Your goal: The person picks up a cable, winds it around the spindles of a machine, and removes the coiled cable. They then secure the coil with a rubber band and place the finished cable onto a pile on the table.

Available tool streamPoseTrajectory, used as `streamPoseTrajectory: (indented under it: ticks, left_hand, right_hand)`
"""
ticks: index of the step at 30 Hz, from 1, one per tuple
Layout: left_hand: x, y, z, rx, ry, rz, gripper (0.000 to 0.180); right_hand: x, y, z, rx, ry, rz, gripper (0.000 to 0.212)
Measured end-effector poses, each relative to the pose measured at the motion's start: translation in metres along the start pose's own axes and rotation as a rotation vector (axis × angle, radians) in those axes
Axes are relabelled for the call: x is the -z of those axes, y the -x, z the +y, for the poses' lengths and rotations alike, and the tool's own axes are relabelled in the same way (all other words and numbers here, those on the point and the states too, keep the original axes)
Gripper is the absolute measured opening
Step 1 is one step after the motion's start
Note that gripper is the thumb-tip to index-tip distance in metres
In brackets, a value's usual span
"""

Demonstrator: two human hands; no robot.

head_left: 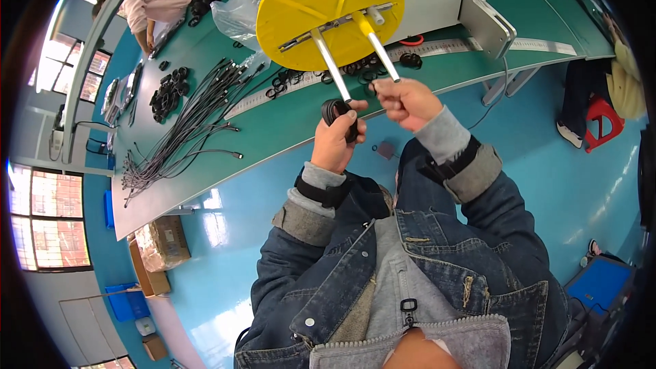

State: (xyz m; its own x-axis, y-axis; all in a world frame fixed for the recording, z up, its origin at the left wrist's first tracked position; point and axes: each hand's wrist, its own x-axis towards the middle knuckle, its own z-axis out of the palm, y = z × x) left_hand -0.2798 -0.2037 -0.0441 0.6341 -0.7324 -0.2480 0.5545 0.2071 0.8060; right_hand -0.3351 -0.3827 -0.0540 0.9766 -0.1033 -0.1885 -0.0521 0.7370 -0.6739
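Note:
A coil of black cable (334,111) is gripped in my left hand (333,142), with the thumb pressed over it. It sits right at the tip of a silver rod (331,65) that juts from a yellow disc (294,14). My right hand (413,106) is closed in a pinch beside the tip of a second silver rod (380,51). Whatever its fingers hold, if anything, is too small to make out. The disc belongs to a white winding machine (437,7) on the green table.
Long black cables (198,113) lie fanned across the green table (273,133), next to a pile of coiled cables (169,92). A steel ruler strip (540,46) runs under the machine. Another person (160,1) bends over the far left end. A red stool (603,123) stands right.

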Motion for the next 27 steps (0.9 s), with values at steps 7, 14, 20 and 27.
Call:
streamPoseTrajectory:
  ticks: [7, 14, 20, 27]
  left_hand:
    - [-0.004, 0.003, -0.016, -0.194, -0.087, 0.047, 0.014]
    - [0.025, 0.020, -0.009, -0.155, -0.203, -0.080, 0.013]
    - [0.028, 0.042, -0.004, 0.161, -0.239, -0.236, 0.016]
    - [0.022, 0.051, -0.002, 0.530, -0.305, -0.398, 0.020]
  right_hand:
    - [-0.018, 0.029, 0.039, -0.089, 0.047, -0.068, 0.012]
    - [-0.037, 0.083, 0.073, 0.109, 0.448, -0.399, 0.013]
    - [-0.041, 0.076, 0.015, -0.042, 0.721, -0.206, 0.022]
    - [-0.054, 0.047, 0.013, 0.361, 1.538, -0.612, 0.040]
